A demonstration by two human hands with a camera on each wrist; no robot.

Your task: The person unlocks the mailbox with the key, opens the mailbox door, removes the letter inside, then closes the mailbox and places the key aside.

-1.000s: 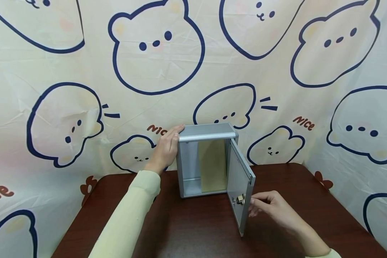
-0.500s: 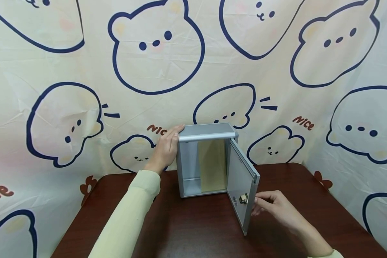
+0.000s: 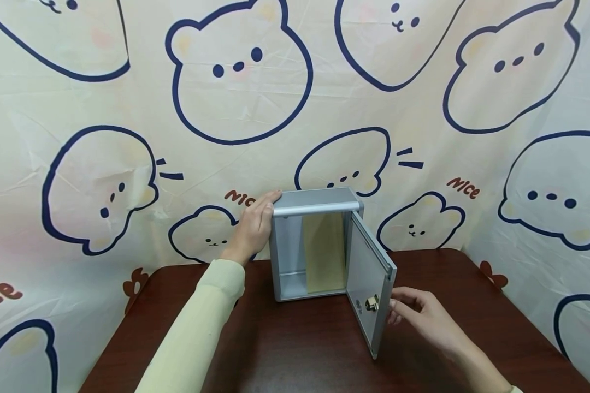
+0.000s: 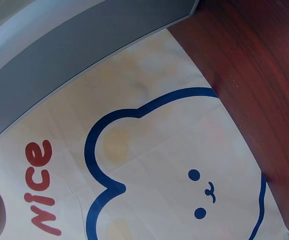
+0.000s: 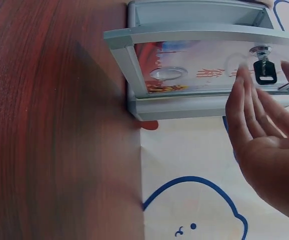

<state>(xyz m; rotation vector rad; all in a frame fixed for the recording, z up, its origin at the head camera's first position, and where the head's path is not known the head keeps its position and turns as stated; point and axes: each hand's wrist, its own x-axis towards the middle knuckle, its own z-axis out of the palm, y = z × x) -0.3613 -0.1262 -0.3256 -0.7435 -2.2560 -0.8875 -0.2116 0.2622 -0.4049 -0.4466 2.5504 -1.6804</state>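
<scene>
Flanking key [image 5: 261, 66] w/ R grip [image 3: 426, 319]; L grip [image 3: 252, 225] resting on box [image 3: 317, 201], door [image 3: 363, 273] swung out.
R grip: thumb & fingers apart, fingers nearly straight, black-headed key btwn them, seated in lock on door's outer face; can't tell if skin touches key. L grip: fingers extended, laid against box's upper L corner. Box: grey, upright on bench [image 3: 285, 349], approx. mid-view, front facing camera; door hinged at R side, brass-coloured latch [image 3: 372, 303] on its inner face; tan panel [image 3: 324, 254] visible inside. Outer face of door bears red print. Bench: dark reddish-brown wood grain. Bkgd: pale cloth [image 3: 238, 103] w/ blue-outlined cartoon heads & "Nice" in red-brown. Sleeve [image 3: 192, 327] on L arm: pale yellow.
</scene>
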